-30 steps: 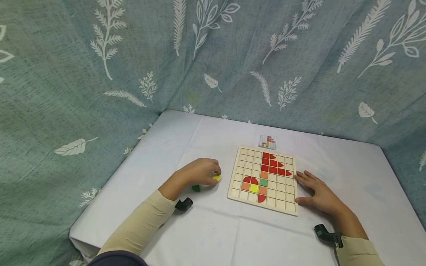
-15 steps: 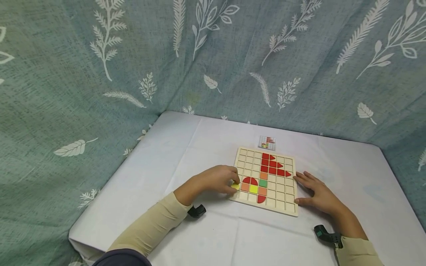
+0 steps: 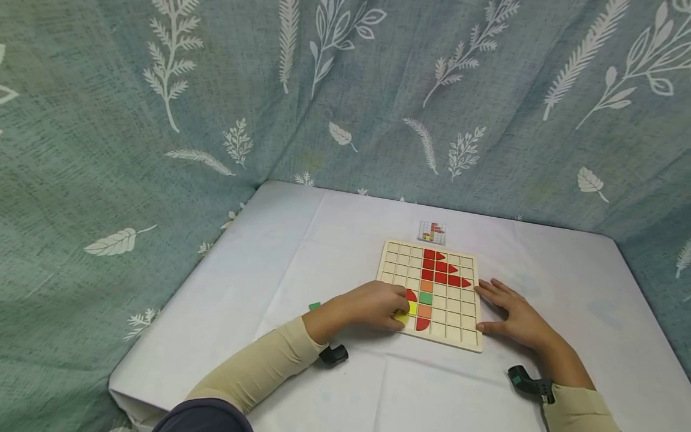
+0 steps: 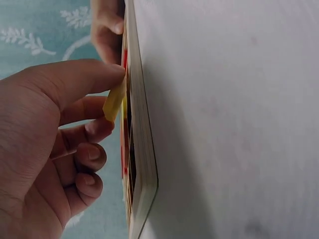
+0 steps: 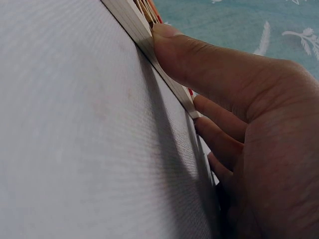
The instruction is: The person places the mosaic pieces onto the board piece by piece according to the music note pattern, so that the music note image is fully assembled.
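My left hand [image 3: 375,305] pinches a small flat yellow piece [image 3: 402,318] over the lower left of a wooden grid board [image 3: 459,327]. In the left wrist view this yellow piece [image 4: 114,102] stands tilted between thumb and finger, its lower edge close to the board's surface. Red, orange, green and yellow pieces fill some of the squares; the left fingers hide part of a red piece [image 3: 411,295] and a yellow square [image 3: 412,308]. My right hand [image 3: 515,315] touches the board's right edge with thumb and fingertips, the thumb [image 5: 174,52] lying against the rim.
A small card [image 3: 432,233] with a coloured grid pattern lies behind the board. On the white cloth, a green piece [image 3: 315,306] shows beside the left forearm, partly hidden. A leaf-patterned curtain [image 3: 345,108] hangs along the table's back and left.
My left hand has carried the yellow piece rightward from the cloth to over the board's lower left squares. The right hand has stayed at the board's edge.
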Demonstrator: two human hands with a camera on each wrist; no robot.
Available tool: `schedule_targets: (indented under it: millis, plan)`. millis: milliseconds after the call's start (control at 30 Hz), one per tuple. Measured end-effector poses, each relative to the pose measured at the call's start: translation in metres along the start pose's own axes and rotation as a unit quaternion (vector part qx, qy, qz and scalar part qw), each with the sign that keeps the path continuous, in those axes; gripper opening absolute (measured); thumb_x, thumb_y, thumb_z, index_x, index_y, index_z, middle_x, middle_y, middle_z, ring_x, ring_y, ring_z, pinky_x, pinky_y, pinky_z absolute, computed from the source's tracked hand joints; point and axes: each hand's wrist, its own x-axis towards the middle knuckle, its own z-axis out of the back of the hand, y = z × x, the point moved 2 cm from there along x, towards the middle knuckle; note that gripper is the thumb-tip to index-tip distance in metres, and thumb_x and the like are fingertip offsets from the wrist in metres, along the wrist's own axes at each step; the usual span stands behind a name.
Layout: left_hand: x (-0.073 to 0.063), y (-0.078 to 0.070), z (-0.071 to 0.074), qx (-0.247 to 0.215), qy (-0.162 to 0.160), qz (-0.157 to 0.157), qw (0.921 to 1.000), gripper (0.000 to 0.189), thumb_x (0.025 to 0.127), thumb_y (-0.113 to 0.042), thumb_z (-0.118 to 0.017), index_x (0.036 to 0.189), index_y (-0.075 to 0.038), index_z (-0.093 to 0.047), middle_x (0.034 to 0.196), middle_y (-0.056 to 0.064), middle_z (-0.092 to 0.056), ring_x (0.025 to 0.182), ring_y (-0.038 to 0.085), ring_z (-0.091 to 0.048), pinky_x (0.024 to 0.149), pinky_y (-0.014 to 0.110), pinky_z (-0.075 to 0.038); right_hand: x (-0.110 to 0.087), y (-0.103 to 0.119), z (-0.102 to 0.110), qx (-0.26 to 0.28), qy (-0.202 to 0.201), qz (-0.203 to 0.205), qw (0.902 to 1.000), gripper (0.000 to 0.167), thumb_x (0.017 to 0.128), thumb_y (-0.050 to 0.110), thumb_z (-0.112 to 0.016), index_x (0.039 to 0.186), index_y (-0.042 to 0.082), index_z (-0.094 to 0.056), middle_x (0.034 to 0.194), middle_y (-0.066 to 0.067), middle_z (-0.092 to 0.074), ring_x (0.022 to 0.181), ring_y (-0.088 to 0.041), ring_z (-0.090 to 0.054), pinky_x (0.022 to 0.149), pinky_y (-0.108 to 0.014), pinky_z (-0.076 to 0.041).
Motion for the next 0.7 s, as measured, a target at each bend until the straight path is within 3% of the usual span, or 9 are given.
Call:
schedule_targets:
  millis: [433, 700]
  plan:
    - [0.0071, -0.0091, -0.0001, 0.005, 0.002, 0.010, 0.9999, 0.026, 0.082, -0.042, -0.076, 0.075, -0.024, -0.059, 0.077, -0.011, -0.046, 0.067, 0.004, -0.041, 0.055, 0.020, -0.032, 0.0006, -0.0011, -0.0002, -0.006, 0.001, 0.010, 0.9999, 0.094, 0.073, 0.051, -0.079, 0.147, 0.008, -0.043, 0.155, -0.011, -0.031, 0.144, -0.036, -0.013, 0.104, -0.068, -0.014]
    - [0.0102, -0.0095, -0.0028, -0.002, -0.007, -0.006, 1.0000, 0.019, 0.084, -0.040, -0.075, 0.082, -0.025, -0.063, 0.084, -0.013, -0.049, 0.068, 0.001, -0.043, 0.056, 0.019, -0.034, 0.0001, 0.0020, 0.0005, -0.006, 0.004, 0.011, 0.9999, 0.094, 0.073, 0.052, -0.079, 0.147, 0.008, -0.042, 0.155, -0.012, -0.031, 0.144, -0.036, -0.013, 0.105, -0.067, -0.014]
